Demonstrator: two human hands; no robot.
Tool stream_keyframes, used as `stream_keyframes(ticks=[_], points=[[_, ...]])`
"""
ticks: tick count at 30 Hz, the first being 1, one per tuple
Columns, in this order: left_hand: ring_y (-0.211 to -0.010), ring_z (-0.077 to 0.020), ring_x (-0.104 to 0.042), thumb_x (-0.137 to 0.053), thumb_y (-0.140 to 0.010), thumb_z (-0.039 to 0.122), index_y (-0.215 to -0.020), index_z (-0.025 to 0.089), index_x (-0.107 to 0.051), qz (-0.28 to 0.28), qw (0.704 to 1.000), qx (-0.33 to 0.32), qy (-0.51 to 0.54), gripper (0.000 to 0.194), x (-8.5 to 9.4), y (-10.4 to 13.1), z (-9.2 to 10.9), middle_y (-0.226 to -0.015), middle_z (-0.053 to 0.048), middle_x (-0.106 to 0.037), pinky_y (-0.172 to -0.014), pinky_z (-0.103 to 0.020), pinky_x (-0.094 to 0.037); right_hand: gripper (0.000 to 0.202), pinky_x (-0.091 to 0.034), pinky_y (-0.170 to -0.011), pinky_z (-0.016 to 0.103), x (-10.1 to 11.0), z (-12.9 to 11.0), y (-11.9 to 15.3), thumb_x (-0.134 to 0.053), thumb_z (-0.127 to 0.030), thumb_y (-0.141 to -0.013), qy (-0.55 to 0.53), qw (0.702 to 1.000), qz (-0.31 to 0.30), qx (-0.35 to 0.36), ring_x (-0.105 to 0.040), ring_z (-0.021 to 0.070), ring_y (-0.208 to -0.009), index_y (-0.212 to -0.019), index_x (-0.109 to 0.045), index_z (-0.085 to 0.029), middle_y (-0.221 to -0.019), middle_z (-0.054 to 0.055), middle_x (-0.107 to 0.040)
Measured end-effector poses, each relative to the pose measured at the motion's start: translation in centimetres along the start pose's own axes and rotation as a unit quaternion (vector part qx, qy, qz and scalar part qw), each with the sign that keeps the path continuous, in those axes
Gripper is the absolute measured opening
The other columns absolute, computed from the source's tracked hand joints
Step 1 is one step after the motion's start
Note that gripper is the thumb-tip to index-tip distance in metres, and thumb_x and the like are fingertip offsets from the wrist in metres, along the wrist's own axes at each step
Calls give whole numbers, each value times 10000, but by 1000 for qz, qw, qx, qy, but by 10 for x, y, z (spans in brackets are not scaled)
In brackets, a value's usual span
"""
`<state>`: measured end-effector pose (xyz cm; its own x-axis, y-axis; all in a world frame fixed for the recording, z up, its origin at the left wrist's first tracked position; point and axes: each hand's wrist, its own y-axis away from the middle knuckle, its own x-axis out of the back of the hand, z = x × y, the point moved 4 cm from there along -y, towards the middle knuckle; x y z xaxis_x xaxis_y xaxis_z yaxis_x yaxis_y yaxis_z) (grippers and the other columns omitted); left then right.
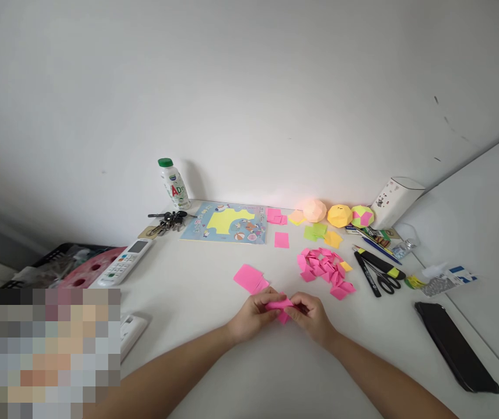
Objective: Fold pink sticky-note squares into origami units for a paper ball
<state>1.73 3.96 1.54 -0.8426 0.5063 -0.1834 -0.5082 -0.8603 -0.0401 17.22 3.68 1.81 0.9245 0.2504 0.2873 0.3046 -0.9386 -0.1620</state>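
Note:
Between my two hands is a partly folded pink paper square (280,304), low over the white table. My left hand (255,314) pinches its left side with thumb and fingers. On its right side, the fingers of my right hand (312,317) are closed on the paper. Parts of the folds are hidden by my fingers. Just beyond my left hand lies a small stack of pink paper squares (250,278). Farther right sits a heap of folded pink paper pieces (321,265), with a yellow-orange piece at its edge.
Paper balls (340,216) line the wall beside a white box (397,201). Scissors (382,276), pens and a black pouch (456,349) lie to the right. A blue printed sheet (227,223), keys (171,221), a bottle (174,185) and a remote (126,262) are on the left.

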Motion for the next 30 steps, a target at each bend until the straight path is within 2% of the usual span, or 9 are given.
stream_keyframes(ticks=[4, 7, 14, 21, 30], points=[[-834, -164, -546, -641, -751, 270, -972, 191, -670, 4, 999, -2, 51, 236, 1, 0, 1, -881, -37, -501, -774, -328, -453, 254, -322, -491, 218, 0, -2, 0, -619, -327, -775, -19, 1000, 11, 1, -363, 99, -523, -612, -503, -170, -578, -34, -425], [-822, -161, -548, -650, -739, 270, -982, 191, -661, 7, 999, 8, 52, 257, 1, 0, -2, -866, -32, -501, -767, -330, -454, 253, -318, -487, 219, 1, -3, -1, -623, -320, -771, -19, 1000, 16, 0, -356, 98, -520, -609, -498, -171, -576, -37, -415], [-739, -142, -513, -639, -736, 330, -908, 177, -662, 58, 996, 6, -61, 232, 4, -1, -4, -802, -24, -498, -687, -295, -434, 200, -357, -505, 221, 2, 3, 1, -641, -304, -762, -28, 999, 28, -5, -407, 104, -544, -674, -517, -174, -612, -28, -468], [-686, -128, -470, -589, -778, 339, -863, 182, -688, 49, 987, 1, -153, 204, 4, 0, 1, -745, -16, -487, -656, -266, -404, 191, -449, -582, 244, 3, 9, 2, -653, -332, -755, -51, 997, 43, -36, -516, 133, -640, -831, -572, -176, -720, 6, -553], [-675, -135, -468, -576, -781, 380, -838, 178, -694, 52, 983, -1, -176, 241, 3, 0, 5, -726, -24, -498, -634, -263, -401, 190, -443, -552, 246, 4, 6, 1, -633, -353, -774, -29, 999, 32, -25, -502, 131, -602, -781, -614, -165, -669, 10, -558]])
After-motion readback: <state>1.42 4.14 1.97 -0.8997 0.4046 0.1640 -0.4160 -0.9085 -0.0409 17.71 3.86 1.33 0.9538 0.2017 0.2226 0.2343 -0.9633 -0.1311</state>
